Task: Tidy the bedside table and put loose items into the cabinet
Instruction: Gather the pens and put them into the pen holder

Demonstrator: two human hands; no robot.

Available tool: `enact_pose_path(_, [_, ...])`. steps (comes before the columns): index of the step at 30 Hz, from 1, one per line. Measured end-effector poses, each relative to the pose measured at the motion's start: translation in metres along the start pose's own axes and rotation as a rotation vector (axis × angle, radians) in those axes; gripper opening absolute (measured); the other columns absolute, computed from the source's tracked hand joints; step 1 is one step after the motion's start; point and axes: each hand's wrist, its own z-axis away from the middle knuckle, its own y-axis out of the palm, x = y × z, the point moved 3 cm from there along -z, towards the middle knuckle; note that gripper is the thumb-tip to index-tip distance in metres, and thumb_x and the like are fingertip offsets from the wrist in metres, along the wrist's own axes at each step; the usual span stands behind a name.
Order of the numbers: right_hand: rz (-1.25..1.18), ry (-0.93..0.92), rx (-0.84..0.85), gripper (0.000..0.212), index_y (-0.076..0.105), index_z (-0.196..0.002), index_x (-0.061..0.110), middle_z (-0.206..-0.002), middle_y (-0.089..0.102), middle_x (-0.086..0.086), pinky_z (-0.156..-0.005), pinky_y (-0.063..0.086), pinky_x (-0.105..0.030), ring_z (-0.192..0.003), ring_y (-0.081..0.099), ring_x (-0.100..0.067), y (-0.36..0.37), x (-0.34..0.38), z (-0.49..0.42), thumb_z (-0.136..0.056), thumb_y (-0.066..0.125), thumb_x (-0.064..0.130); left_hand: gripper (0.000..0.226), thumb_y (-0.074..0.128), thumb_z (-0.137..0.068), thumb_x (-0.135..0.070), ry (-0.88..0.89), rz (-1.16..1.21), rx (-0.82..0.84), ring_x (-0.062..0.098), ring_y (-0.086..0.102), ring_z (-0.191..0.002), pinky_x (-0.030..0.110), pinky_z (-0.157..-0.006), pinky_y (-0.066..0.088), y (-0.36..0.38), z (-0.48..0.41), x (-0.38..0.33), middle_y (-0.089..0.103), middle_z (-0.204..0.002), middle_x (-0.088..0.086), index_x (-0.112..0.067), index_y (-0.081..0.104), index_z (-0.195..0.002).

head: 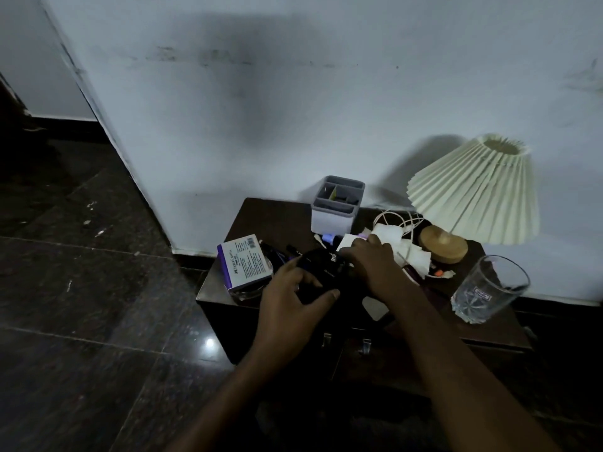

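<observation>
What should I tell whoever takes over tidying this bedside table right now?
Left hand grips the black item at the table's front. Right hand lies over its far edge; grip unclear.
On the bedside table: purple-and-white box, grey organiser, tissues, white cable, glass, lamp.
Cabinet doors below look closed; nothing visibly put away.
Left to do: open the cabinet and stow the loose items.
</observation>
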Motion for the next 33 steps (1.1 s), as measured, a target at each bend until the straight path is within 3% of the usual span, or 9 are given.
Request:
enact_pose_path(4, [0.080,0.041,-0.048,0.030,0.065,-0.128,0.035,-0.125,0.061,-0.004,-0.095,0.040,-0.046,-0.125,0.044,-0.034,-0.001,-0.011,0.006,-0.103,0.048,0.033,0.023,0.087,-0.078,-0.034,0.028,0.038,0.018,-0.006,0.055,-0.127,0.029,-0.096,0.060,0.011,0.006,0.012,0.057,-0.132,-0.028,-0.033,0.065,-0.081])
enact_pose_path(10, [0.109,0.126,-0.007,0.037,0.064,-0.131,0.034,-0.128,0.062,-0.005,-0.102,0.038,-0.050,-0.129,0.044,-0.036,-0.005,-0.026,0.003,-0.099,0.052,0.021,0.021,0.083,-0.079,-0.039,0.084,-0.048,0.040,-0.009,0.048,-0.131,0.031,-0.104,0.054,0.009,0.000,0.016,0.056,-0.136,-0.019,-0.033,0.063,-0.084])
enact_pose_path(13, [0.088,0.148,-0.019,0.033,0.065,-0.126,0.031,-0.126,0.063,-0.004,-0.104,0.036,-0.051,-0.129,0.045,-0.035,-0.006,-0.030,-0.002,-0.099,0.052,0.020,0.026,0.079,-0.077,-0.046,0.083,-0.054,0.042,-0.010,0.053,-0.124,0.032,-0.099,0.057,0.000,-0.006,0.021,0.060,-0.126,-0.021,-0.035,0.060,-0.091])
enact_pose_path(18, [0.034,0.092,-0.009,0.018,0.070,-0.099,0.027,-0.098,0.066,0.000,-0.096,0.035,-0.047,-0.116,0.051,-0.031,-0.007,-0.020,-0.008,-0.098,0.052,0.023,0.051,0.085,-0.080,-0.038,0.047,0.019,0.065,-0.012,0.061,-0.113,0.006,-0.082,0.053,-0.008,-0.006,0.028,0.058,-0.123,-0.036,-0.053,0.049,-0.113])
enact_pose_path(21, [0.114,0.111,0.045,0.016,0.066,-0.100,0.023,-0.105,0.070,-0.002,-0.099,0.036,-0.048,-0.119,0.052,-0.031,-0.003,-0.013,-0.008,-0.099,0.051,0.027,0.072,0.084,-0.078,-0.042,0.002,0.082,0.079,-0.004,0.063,-0.120,0.022,-0.092,0.060,-0.006,-0.004,0.031,0.055,-0.130,-0.037,-0.055,0.038,-0.132])
enact_pose_path(23, [0.125,0.124,-0.041,0.023,0.065,-0.096,0.023,-0.099,0.070,-0.001,-0.095,0.038,-0.045,-0.112,0.057,-0.028,-0.003,-0.010,-0.008,-0.102,0.049,0.038,0.082,0.084,-0.075,-0.045,-0.026,0.102,0.077,0.004,0.061,-0.126,0.036,-0.099,0.060,-0.005,-0.003,0.033,0.052,-0.136,-0.032,-0.054,0.033,-0.139])
enact_pose_path(25, [0.029,0.094,-0.157,0.034,0.066,-0.092,0.024,-0.092,0.068,0.000,-0.089,0.039,-0.043,-0.100,0.061,-0.025,-0.007,-0.005,-0.008,-0.102,0.046,0.049,0.090,0.086,-0.073,-0.046,-0.040,0.100,0.065,0.002,0.058,-0.129,0.035,-0.102,0.058,-0.004,-0.002,0.035,0.049,-0.142,-0.027,-0.056,0.029,-0.142])
enact_pose_path(28, [-0.092,-0.007,-0.018,0.015,0.071,-0.096,0.025,-0.095,0.068,0.001,-0.087,0.034,-0.043,-0.103,0.063,-0.028,-0.008,0.003,-0.008,-0.096,0.057,0.029,0.106,0.090,-0.065,-0.053,-0.044,0.075,0.053,-0.015,0.052,-0.125,0.011,-0.092,0.051,-0.002,-0.003,0.034,0.045,-0.136,-0.038,-0.060,0.022,-0.146])
enact_pose_path(33, [0.136,-0.037,0.048,0.015,0.064,-0.105,0.020,-0.100,0.070,-0.003,-0.098,0.040,-0.047,-0.104,0.066,-0.029,-0.005,0.009,-0.008,-0.093,0.057,0.014,0.117,0.093,-0.060,-0.048,-0.070,0.141,0.012,-0.006,0.056,-0.118,0.016,-0.086,0.046,0.002,-0.006,0.036,0.049,-0.128,-0.039,-0.063,0.018,-0.148])
